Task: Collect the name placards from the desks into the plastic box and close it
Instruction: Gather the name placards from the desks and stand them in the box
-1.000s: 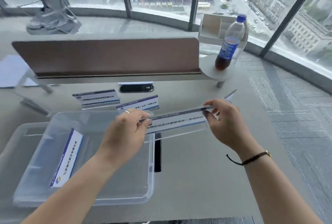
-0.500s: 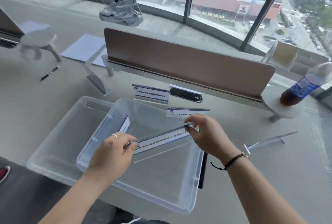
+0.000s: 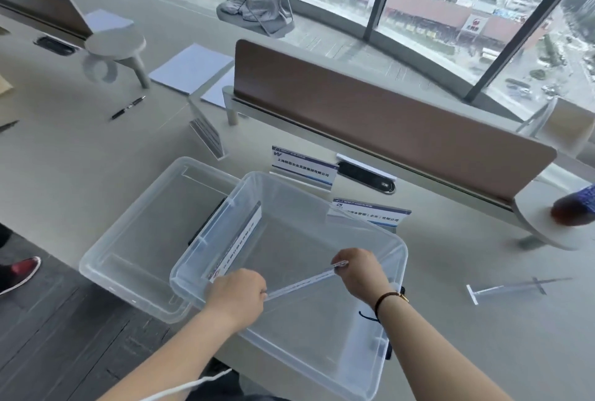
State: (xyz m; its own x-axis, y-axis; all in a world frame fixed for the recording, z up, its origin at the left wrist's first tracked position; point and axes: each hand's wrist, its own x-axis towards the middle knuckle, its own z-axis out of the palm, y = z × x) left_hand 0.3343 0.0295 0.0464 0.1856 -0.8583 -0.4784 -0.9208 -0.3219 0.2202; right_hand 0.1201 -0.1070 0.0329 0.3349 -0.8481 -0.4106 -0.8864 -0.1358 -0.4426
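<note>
A clear plastic box (image 3: 397, 259) sits on the desk in front of me, its clear lid (image 3: 128, 239) lying under its left side. My left hand (image 3: 236, 294) and my right hand (image 3: 357, 272) each pinch one end of a long name placard (image 3: 301, 284), held edge-on down inside the box. Another placard (image 3: 238, 243) leans against the box's left wall. Two placards stand on the desk behind the box, one at the back (image 3: 302, 169), one near the right rim (image 3: 370, 212). A clear placard stand (image 3: 505, 288) lies flat at the right.
A brown divider panel (image 3: 386, 117) runs behind the desk. A cola bottle (image 3: 576, 207) stands on a round shelf at the right. White paper sheets (image 3: 193, 67), a pen (image 3: 127, 107) and a round stool-like shelf (image 3: 114, 45) are at the back left. A red shoe (image 3: 19, 272) shows on the floor.
Both hands carried the placard left from over the desk and lowered it into the box. My head turned left, so the bottle slid to the right edge.
</note>
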